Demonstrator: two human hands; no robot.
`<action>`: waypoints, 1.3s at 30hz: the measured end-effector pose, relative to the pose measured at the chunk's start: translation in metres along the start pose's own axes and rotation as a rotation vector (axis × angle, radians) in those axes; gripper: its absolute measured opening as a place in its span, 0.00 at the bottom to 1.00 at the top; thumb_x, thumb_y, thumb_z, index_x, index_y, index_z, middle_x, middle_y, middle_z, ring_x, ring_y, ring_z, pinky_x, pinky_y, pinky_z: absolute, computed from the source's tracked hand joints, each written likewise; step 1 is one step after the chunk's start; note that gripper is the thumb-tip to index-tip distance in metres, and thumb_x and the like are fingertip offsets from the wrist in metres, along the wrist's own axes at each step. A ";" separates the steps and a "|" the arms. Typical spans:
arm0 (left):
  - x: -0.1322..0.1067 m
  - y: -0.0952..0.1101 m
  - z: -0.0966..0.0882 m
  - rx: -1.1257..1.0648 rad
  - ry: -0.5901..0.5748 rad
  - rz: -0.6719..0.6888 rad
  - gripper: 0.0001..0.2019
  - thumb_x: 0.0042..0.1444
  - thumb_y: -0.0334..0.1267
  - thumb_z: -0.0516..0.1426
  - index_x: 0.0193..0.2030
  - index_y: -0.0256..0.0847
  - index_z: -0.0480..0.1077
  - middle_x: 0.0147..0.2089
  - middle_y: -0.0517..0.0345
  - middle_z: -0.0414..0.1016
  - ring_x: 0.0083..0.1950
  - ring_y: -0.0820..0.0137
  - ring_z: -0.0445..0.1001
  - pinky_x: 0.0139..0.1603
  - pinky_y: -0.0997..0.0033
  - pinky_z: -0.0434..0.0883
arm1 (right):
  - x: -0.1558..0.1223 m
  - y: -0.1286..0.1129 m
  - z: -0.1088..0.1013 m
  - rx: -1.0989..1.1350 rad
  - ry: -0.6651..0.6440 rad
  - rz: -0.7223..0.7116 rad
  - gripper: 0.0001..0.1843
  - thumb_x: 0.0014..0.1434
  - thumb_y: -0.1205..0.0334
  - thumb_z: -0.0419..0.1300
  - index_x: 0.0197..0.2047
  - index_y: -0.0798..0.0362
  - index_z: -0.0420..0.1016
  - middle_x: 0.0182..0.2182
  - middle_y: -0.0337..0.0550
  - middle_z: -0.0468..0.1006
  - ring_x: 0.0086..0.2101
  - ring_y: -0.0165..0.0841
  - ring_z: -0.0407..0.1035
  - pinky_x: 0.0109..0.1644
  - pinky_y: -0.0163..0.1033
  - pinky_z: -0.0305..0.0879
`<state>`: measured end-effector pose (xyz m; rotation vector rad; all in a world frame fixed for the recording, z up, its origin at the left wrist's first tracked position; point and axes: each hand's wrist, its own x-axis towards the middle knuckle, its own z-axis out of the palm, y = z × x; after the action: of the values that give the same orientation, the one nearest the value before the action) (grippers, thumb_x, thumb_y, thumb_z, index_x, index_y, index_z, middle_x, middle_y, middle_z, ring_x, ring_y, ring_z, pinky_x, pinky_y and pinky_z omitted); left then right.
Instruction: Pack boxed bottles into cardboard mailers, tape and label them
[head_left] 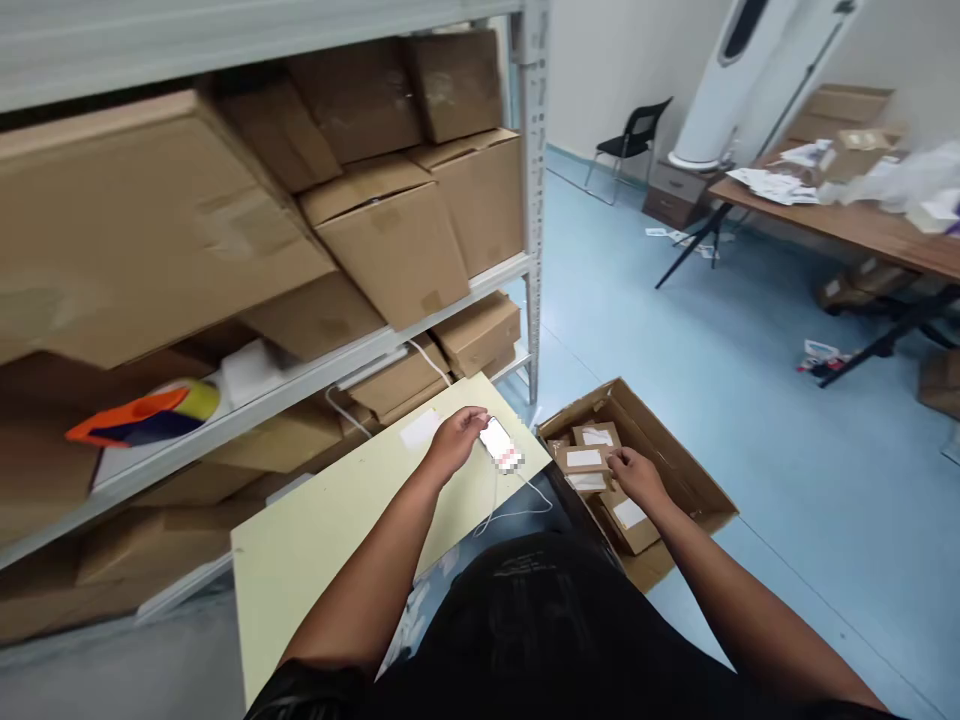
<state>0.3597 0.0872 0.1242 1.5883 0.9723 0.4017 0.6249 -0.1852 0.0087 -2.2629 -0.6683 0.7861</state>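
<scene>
My left hand [456, 443] is closed at the upper left edge of a phone [496, 440], its fingers bent against it. The phone's screen is bright, part of it is pixelated, and a white cable [536, 510] trails from its lower end. Beneath it is a pale yellow tabletop [322, 540]. My right hand [637, 476] reaches into a large open carton [675, 465] and pinches the right end of a small cardboard box [585, 458] with a white label. Several similar labelled boxes lie around it in the carton.
A metal shelf rack [534, 180] packed with cardboard boxes [390, 240] stands along the left. A white paper [421, 428] lies on the yellow tabletop. Across the blue floor are a brown table [862, 220] with papers and a black chair [637, 130].
</scene>
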 end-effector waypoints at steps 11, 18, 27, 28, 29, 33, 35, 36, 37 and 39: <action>-0.161 -0.116 -0.158 -0.189 0.451 -0.187 0.27 0.54 0.63 0.60 0.47 0.40 0.76 0.50 0.44 0.82 0.52 0.57 0.80 0.54 0.55 0.76 | -0.022 -0.120 0.114 -0.060 -0.196 -0.290 0.17 0.60 0.45 0.55 0.31 0.48 0.74 0.26 0.39 0.79 0.32 0.40 0.75 0.37 0.39 0.63; -0.246 -0.170 -0.218 -0.255 0.609 -0.227 0.27 0.52 0.63 0.61 0.45 0.40 0.76 0.48 0.46 0.83 0.50 0.56 0.81 0.53 0.55 0.76 | -0.061 -0.175 0.208 -0.061 -0.340 -0.358 0.16 0.59 0.46 0.56 0.36 0.49 0.77 0.32 0.42 0.82 0.32 0.40 0.77 0.39 0.41 0.68; -0.339 -0.211 -0.210 -0.341 0.862 -0.316 0.22 0.54 0.58 0.58 0.42 0.40 0.75 0.44 0.48 0.82 0.47 0.59 0.80 0.47 0.59 0.75 | -0.092 -0.247 0.285 -0.191 -0.716 -0.577 0.15 0.60 0.48 0.54 0.37 0.48 0.76 0.34 0.41 0.82 0.35 0.40 0.78 0.41 0.42 0.70; -0.347 -0.213 -0.203 -0.357 0.896 -0.335 0.22 0.53 0.58 0.58 0.42 0.40 0.75 0.43 0.48 0.82 0.46 0.59 0.80 0.47 0.59 0.74 | -0.090 -0.254 0.292 -0.211 -0.750 -0.596 0.14 0.60 0.49 0.54 0.37 0.48 0.76 0.35 0.41 0.82 0.35 0.40 0.79 0.41 0.42 0.70; -0.355 -0.215 -0.194 -0.371 0.932 -0.356 0.21 0.53 0.57 0.58 0.41 0.40 0.74 0.43 0.49 0.82 0.46 0.59 0.80 0.46 0.59 0.74 | -0.087 -0.259 0.299 -0.229 -0.784 -0.613 0.14 0.60 0.49 0.54 0.37 0.48 0.76 0.35 0.41 0.83 0.36 0.40 0.79 0.41 0.42 0.70; -0.383 -0.213 -0.148 -0.403 1.087 -0.435 0.20 0.54 0.56 0.57 0.40 0.41 0.74 0.39 0.51 0.81 0.43 0.59 0.79 0.44 0.59 0.73 | -0.077 -0.272 0.329 -0.314 -0.952 -0.676 0.14 0.60 0.49 0.55 0.38 0.48 0.77 0.37 0.42 0.83 0.36 0.40 0.80 0.40 0.41 0.71; -0.394 -0.209 -0.120 -0.413 1.167 -0.469 0.19 0.55 0.55 0.57 0.40 0.41 0.75 0.37 0.53 0.80 0.41 0.60 0.78 0.43 0.61 0.73 | -0.075 -0.273 0.343 -0.353 -1.033 -0.697 0.15 0.59 0.48 0.55 0.39 0.48 0.77 0.39 0.43 0.84 0.36 0.40 0.80 0.40 0.41 0.71; -0.399 -0.207 -0.106 -0.419 1.202 -0.482 0.18 0.55 0.54 0.56 0.39 0.41 0.75 0.37 0.54 0.79 0.41 0.61 0.78 0.42 0.62 0.72 | -0.075 -0.272 0.349 -0.369 -1.071 -0.705 0.15 0.59 0.48 0.56 0.39 0.48 0.77 0.39 0.44 0.84 0.37 0.40 0.80 0.40 0.41 0.71; -0.403 -0.205 -0.092 -0.425 1.237 -0.496 0.17 0.56 0.53 0.56 0.39 0.41 0.74 0.37 0.54 0.79 0.41 0.61 0.78 0.42 0.62 0.72 | -0.075 -0.272 0.355 -0.383 -1.106 -0.713 0.15 0.59 0.48 0.56 0.40 0.48 0.78 0.40 0.44 0.84 0.37 0.40 0.80 0.40 0.41 0.71; -0.410 -0.201 -0.067 -0.444 1.295 -0.525 0.17 0.56 0.53 0.56 0.39 0.41 0.74 0.37 0.54 0.78 0.41 0.62 0.77 0.42 0.63 0.72 | -0.080 -0.272 0.364 -0.415 -1.173 -0.734 0.15 0.59 0.48 0.56 0.40 0.48 0.78 0.40 0.44 0.84 0.37 0.40 0.81 0.39 0.40 0.71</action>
<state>-0.0057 -0.1871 0.0571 0.4792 2.0060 1.2211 0.2559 0.0911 0.0050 -1.4120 -2.1727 1.6245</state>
